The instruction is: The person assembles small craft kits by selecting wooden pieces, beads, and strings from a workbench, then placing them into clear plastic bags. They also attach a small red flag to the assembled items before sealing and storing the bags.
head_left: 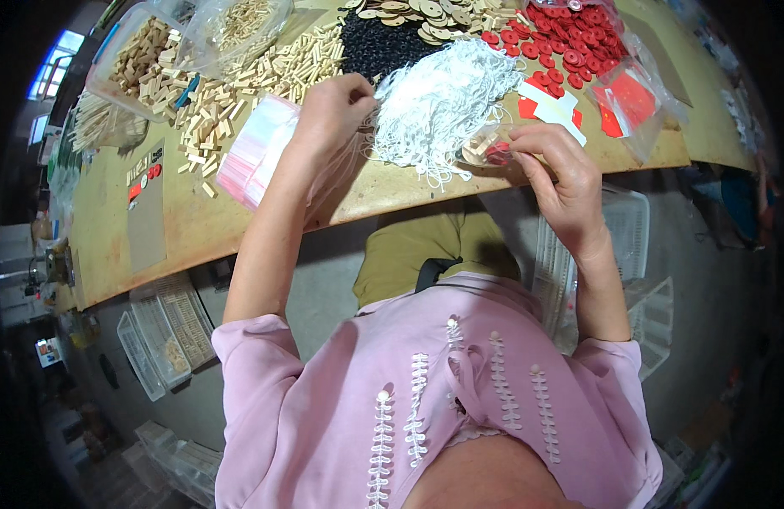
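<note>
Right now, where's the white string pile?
In the head view, the white string pile is at upper centre on the table, between the left hand and right hand, beside black pieces at its upper left.

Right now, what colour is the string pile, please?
The string pile is white, in the head view.

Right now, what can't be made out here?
Head view: what the left hand holds, if anything: hidden by its own grip.
Head view: exact contents of the clear bag at the right hand: too small, blurred.
Head view: wooden discs, far part cut off by the upper edge.
</note>
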{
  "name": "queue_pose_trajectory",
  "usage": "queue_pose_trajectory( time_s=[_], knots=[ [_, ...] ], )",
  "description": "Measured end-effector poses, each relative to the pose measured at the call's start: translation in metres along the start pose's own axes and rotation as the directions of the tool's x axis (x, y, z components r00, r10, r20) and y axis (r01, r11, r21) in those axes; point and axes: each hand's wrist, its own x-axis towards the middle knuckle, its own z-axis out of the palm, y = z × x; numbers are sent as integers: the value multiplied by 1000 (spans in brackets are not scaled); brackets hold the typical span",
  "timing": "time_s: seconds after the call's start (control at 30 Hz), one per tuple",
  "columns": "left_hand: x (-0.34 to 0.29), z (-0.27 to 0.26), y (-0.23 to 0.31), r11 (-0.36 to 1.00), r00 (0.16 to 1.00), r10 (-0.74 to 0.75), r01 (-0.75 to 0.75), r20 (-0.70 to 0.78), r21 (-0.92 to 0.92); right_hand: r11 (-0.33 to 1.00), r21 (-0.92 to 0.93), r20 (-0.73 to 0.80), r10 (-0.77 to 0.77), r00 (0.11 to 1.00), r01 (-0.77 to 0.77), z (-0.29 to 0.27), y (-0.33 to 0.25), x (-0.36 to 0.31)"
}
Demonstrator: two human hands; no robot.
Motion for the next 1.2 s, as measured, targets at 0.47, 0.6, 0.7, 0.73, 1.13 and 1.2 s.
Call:
queue_pose_trajectory(
  time_s=[0.47, 0.6, 0.7, 0.73, 1.13, 1.2],
  knots=[
    [-61, -2, 114, 762, 951, 261, -307, -164, -570, 999, 36, 39, -20, 999, 19, 2, -6, -4],
    [-58, 26, 113, 801, 791, 565, -594, -234, -76, 998, 53, 41, -22, 999, 20, 5, -15, 0],
    [-62, 22, 113, 798, 787, 602, -589, -132, 128, 997, 71, 62, -18, 998, 14, 5, -14, -2],
    [-63, 21, 110, 785, 783, 615, -597, -90, 168, 997, 79, 66, -7, 998, 1, 6, -14, -3],
    [-51, 16, 88, 767, 756, 638, -641, 146, -37, 996, 89, 111, -37, 993, 27, 14, -14, -2],
    [-53, 15, 90, 767, 758, 632, -642, 160, 11, 996, 89, 122, -6, 992, -5, 12, -12, -3]
  ],
)
